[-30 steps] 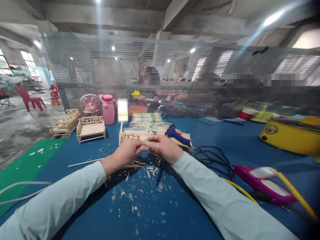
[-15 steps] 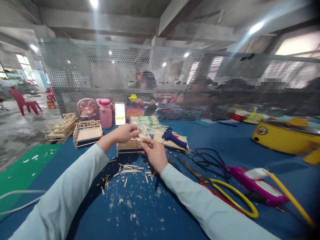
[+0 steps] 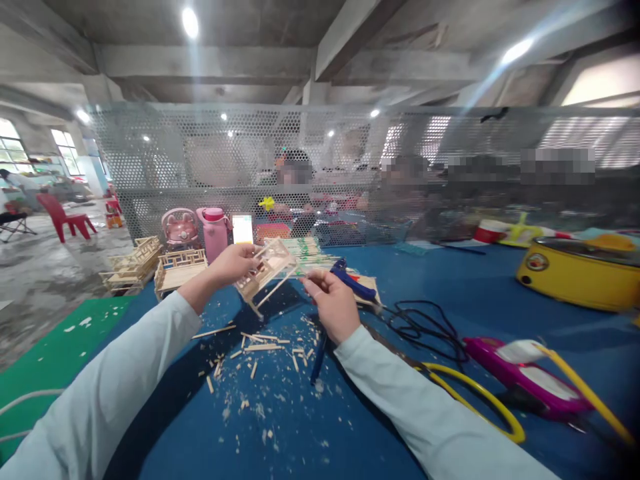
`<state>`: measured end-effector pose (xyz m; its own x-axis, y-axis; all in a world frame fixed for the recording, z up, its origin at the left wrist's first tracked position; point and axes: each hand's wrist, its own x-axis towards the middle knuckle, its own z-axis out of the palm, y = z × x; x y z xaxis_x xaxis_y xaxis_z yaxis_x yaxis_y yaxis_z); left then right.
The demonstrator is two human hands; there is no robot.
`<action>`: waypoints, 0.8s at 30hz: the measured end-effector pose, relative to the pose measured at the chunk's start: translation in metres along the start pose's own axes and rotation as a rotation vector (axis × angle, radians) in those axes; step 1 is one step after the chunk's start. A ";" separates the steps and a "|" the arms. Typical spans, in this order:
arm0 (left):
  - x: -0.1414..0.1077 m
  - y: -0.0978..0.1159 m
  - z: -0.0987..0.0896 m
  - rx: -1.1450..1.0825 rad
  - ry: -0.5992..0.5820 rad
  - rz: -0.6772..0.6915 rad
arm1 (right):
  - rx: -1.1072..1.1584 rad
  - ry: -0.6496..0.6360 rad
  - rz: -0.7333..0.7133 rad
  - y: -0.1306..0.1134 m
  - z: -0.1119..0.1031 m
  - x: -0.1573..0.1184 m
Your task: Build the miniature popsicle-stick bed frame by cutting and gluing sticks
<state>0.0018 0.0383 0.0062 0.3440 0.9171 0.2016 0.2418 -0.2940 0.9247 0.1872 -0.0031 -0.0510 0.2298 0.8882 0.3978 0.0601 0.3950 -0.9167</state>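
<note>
My left hand point(image 3: 231, 264) grips a small wooden stick-built bench model point(image 3: 270, 268), lifted off the table and tilted. Just right of the model, my right hand point(image 3: 334, 301) has its thumb and fingers pinched together; whatever lies between them is too small to make out. Short cut sticks point(image 3: 263, 347) and white flecks are scattered on the blue table point(image 3: 280, 427) below. A blue glue gun point(image 3: 354, 283) lies behind my right hand, on a flat wooden piece point(image 3: 371, 288). Beyond the model lie bundled thin sticks point(image 3: 306, 252).
Similar wooden models point(image 3: 181, 270) stand at the left beside a pink bottle point(image 3: 215, 233) and a lit phone point(image 3: 243, 229). Yellow-handled scissors point(image 3: 515, 427), black cable point(image 3: 430, 327), a purple device point(image 3: 530, 380) and a yellow pot point(image 3: 575, 277) are at the right. A perforated screen point(image 3: 200, 147) stands behind.
The model has come up off the table and been tilted in my left hand. My right hand has moved slightly right, away from the model's front. The camera view has shifted slightly.
</note>
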 end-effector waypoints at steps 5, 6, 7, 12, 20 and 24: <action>-0.012 -0.011 0.027 -0.675 0.317 0.005 | 0.074 -0.052 0.094 -0.009 0.004 -0.015; -0.012 -0.015 0.034 -0.748 0.375 0.015 | 0.098 -0.057 0.116 -0.010 0.004 -0.016; -0.011 -0.019 0.042 -0.808 0.427 0.038 | 0.123 -0.050 0.126 -0.009 0.005 -0.016; 0.001 -0.038 0.068 -1.033 0.657 0.074 | 0.241 0.066 0.175 0.001 -0.001 -0.005; -0.018 -0.047 0.112 -0.948 0.686 -0.007 | 0.316 -0.105 0.340 0.013 0.006 0.000; -0.037 -0.053 0.116 -0.842 0.602 -0.014 | 0.230 -0.025 0.248 0.018 0.005 0.002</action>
<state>0.0816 -0.0111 -0.0874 -0.2208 0.9699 0.1030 -0.5502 -0.2110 0.8079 0.1834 0.0070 -0.0661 0.1859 0.9682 0.1675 -0.2161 0.2066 -0.9543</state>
